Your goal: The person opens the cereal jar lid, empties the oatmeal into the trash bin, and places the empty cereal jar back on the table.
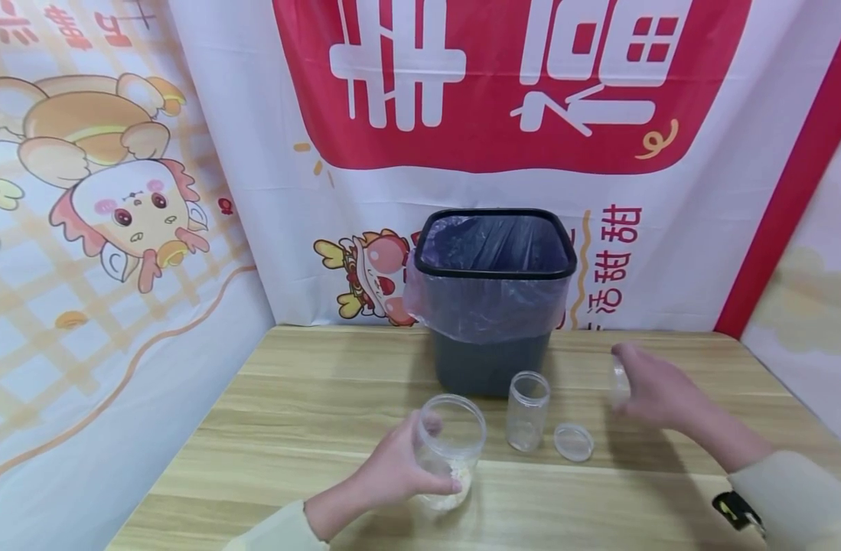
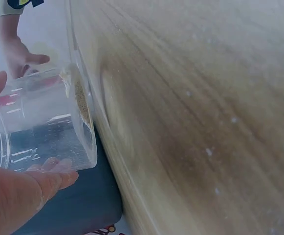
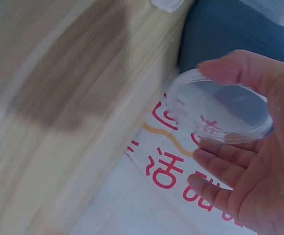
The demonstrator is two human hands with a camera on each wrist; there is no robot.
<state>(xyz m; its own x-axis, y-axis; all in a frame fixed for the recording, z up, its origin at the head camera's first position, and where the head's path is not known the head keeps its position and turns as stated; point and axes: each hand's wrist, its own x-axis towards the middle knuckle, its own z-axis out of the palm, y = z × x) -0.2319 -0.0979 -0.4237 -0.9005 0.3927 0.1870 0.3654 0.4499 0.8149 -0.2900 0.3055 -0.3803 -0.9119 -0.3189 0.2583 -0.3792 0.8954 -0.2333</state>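
Note:
My left hand (image 1: 392, 468) grips a wide clear plastic jar (image 1: 454, 440) around its side. The jar is uncapped, and a little pale, grainy stuff (image 2: 81, 104) lies in its bottom. Over the table at the right, my right hand (image 1: 663, 389) pinches a round clear plastic lid (image 3: 220, 110) between thumb and fingers. Between the two hands stands a narrower clear jar (image 1: 527, 417) without a cap. Beside it a small clear lid (image 1: 574, 442) lies flat on the table.
A dark bin (image 1: 492, 360) lined with a translucent purple bag (image 1: 503, 306) stands at the back of the wooden table (image 1: 324, 398), just behind the narrow jar. Printed cloth (image 1: 234, 153) hangs behind the table and along its sides.

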